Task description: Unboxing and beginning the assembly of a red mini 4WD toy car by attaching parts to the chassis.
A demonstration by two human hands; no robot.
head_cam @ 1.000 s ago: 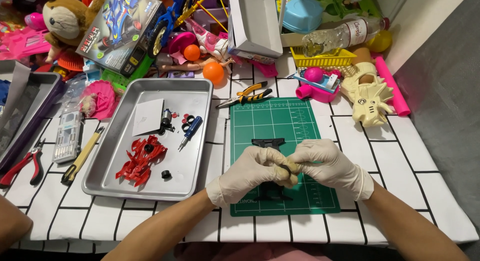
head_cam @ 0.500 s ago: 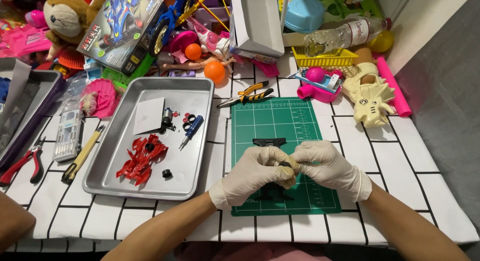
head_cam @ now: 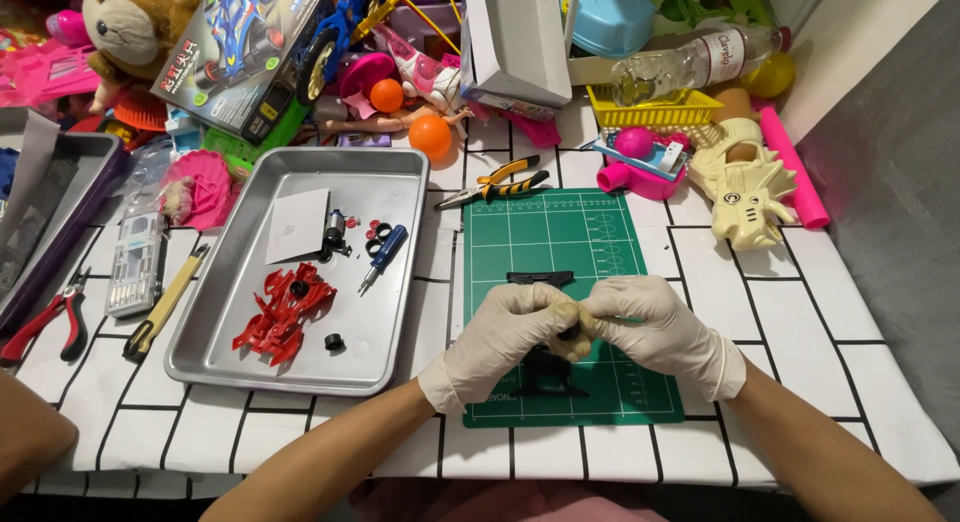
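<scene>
Both my hands wear pale gloves and meet over the green cutting mat (head_cam: 560,237). My left hand (head_cam: 505,337) and my right hand (head_cam: 650,327) pinch a small black part (head_cam: 568,333) between their fingertips; most of it is hidden. Under my hands a black toy car chassis (head_cam: 548,374) lies on the mat. A flat black piece (head_cam: 540,278) lies just beyond my fingers. To the left, a metal tray (head_cam: 400,282) holds a red toy car body (head_cam: 283,309), a blue screwdriver (head_cam: 384,254), a white paper, a small motor and small black wheels.
Yellow-handled pliers (head_cam: 495,184) lie past the mat. Left of the tray sit a yellow-handled tool (head_cam: 160,307), a clear bit case (head_cam: 135,262) and red pliers (head_cam: 45,322). Toys, a model car box (head_cam: 240,52), a white box and a plastic bottle crowd the back.
My hands have stayed together over the mat, with only slight shifts of the fingers on the small part.
</scene>
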